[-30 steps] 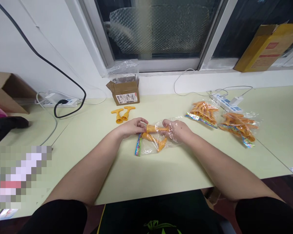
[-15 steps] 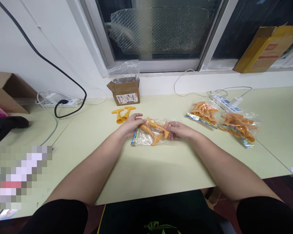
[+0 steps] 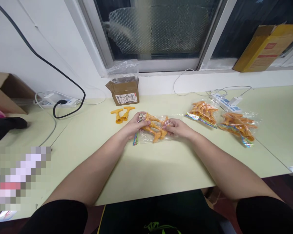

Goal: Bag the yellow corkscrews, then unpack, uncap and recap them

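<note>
A clear plastic bag (image 3: 146, 139) with a colourful strip along its left edge lies in front of me, holding several orange T-shaped plastic pieces (image 3: 156, 136). My left hand (image 3: 134, 126) is closed on the bag's left end, thumb over the pieces inside. At the opposite end, my right hand (image 3: 177, 128) grips the bag around the T-ends of the pieces; its fingertips are partly hidden. Two loose yellow-orange T-shaped pieces, a left one (image 3: 118, 116) and a right one (image 3: 127, 113), rest on the table just behind my left hand.
Two filled bags of orange pieces, one nearer (image 3: 202, 113) and one farther right (image 3: 239, 126), lie to the right. A small cardboard box (image 3: 125, 92) stands by the wall. Power strips sit at left (image 3: 69, 103) and right (image 3: 226, 103), with a black cable (image 3: 39, 58) hanging at left.
My left hand has moved slightly right and its thumb has closed over the bag. The pieces inside have shifted closer together. My right hand keeps hold of its end.
</note>
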### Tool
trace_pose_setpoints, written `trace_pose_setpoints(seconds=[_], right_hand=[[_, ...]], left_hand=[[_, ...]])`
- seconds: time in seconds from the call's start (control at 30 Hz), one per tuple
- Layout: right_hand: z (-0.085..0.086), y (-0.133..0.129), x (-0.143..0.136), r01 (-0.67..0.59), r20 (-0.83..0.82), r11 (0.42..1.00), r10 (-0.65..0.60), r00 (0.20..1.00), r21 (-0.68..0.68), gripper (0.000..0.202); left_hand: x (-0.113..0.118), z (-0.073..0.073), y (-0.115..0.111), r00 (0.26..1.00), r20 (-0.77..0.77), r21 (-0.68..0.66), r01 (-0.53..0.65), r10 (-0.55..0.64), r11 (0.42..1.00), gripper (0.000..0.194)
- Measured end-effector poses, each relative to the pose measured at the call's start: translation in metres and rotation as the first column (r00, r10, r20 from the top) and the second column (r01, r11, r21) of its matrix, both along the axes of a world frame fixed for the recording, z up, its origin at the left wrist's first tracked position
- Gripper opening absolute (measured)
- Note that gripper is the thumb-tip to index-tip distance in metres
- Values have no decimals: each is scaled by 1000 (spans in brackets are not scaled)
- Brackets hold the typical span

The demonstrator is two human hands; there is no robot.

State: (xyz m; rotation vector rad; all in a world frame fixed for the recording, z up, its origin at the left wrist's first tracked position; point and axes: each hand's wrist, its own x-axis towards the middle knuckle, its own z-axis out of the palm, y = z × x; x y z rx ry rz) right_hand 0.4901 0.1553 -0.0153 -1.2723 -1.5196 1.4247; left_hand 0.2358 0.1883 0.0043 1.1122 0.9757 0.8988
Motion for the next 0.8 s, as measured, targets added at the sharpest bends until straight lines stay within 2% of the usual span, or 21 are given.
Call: trace_pose_setpoints(seconds=[0.07,0.1,0.13,0.2,0.23,0.27,0.3,0.33,0.4,0.43,0.47,0.53,0.6,0.7,0.8], right_hand=[[2,4,5,167,-38,976,-163,986,140,39],[3,6,9,281,-70,929,-272,960,241,35],[5,8,14,397,-112,851,-382,917,345,31],[8,11,25,567,-186,650,-559,808,507,27],[10,12,30,603,-200,577,-610,767,551,28],[11,12,33,606,-188,553,-630,753,571,31],[11,11,33,578,-149,586,-617,773,568,33],[10,10,32,521,-94,666,-565,819,534,36],[6,6,21,335,-7,867,-358,934,368,36],[3,4,13,226,-10,939,-231,973,258,37],[0,1,4,141,-62,979,-133,989,148,44],[-8,-3,-16,32,-224,999,-27,974,18,58],[-14,-6,-33,3,-373,1000,0,928,6,62],[-19,-7,-47,66,-516,997,-33,856,45,57],[-18,-4,-45,165,-573,984,-96,814,70,47]], left_hand=[[2,2,-1,996,53,4,-66,66,998,71],[3,2,0,990,85,-13,-109,110,994,71],[3,2,1,980,122,-39,-154,158,987,68],[3,1,4,948,201,-107,-228,245,968,58],[3,0,6,929,245,-142,-248,277,958,51],[2,-1,8,909,288,-172,-259,300,950,44],[2,-2,9,889,329,-196,-264,317,944,38],[3,-2,10,868,370,-210,-268,330,940,33],[5,-1,7,832,444,-209,-265,333,941,29],[8,-1,5,819,476,-198,-256,321,946,29],[12,0,1,811,503,-182,-237,298,954,29],[21,2,-10,807,550,-142,-163,215,976,30],[31,3,-21,809,576,-103,-73,119,992,34],[40,-1,-32,822,569,-27,-7,22,1000,42],[38,-9,-30,865,499,97,1,-49,995,50]])
